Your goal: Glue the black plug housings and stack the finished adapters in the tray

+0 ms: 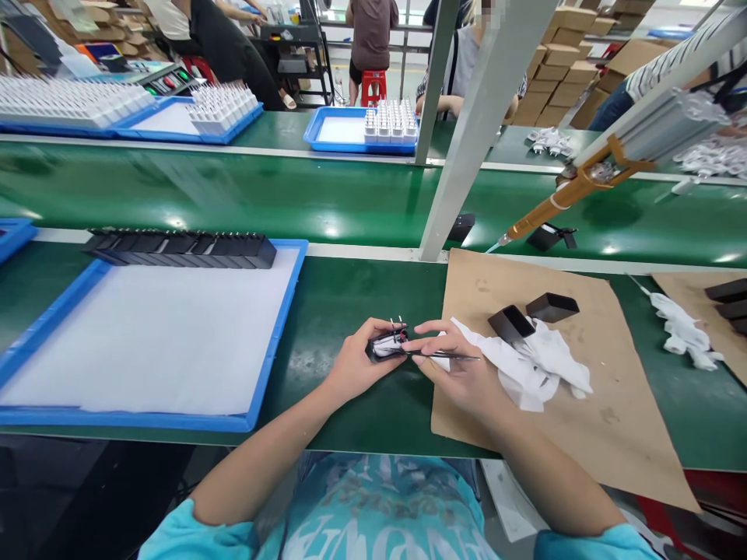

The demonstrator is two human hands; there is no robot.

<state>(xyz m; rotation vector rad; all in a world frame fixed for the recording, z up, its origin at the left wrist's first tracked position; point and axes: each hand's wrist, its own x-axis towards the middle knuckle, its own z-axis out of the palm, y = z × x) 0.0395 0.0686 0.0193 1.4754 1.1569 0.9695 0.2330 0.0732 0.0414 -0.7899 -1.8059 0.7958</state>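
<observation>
My left hand (355, 364) is closed round a small black part (386, 344) with a white inside and thin metal pins sticking up from it, held just above the green table. My right hand (452, 365) pinches thin dark tweezers (449, 356) whose tip reaches into that part. Both hands meet at the left edge of a brown cardboard sheet (583, 451). Right beside my right hand a crumpled white cloth (534, 365) lies on the cardboard. Two empty black housings (532, 315) rest at the cloth's far edge.
A blue tray (280, 327) with a white liner sits at left, a row of black housings (180, 247) along its far side. A brass-coloured dispenser nozzle (554, 208) hangs at upper right. Beyond a grey post (467, 148) lie the green conveyor and trays of white parts (391, 120). Other people sit opposite.
</observation>
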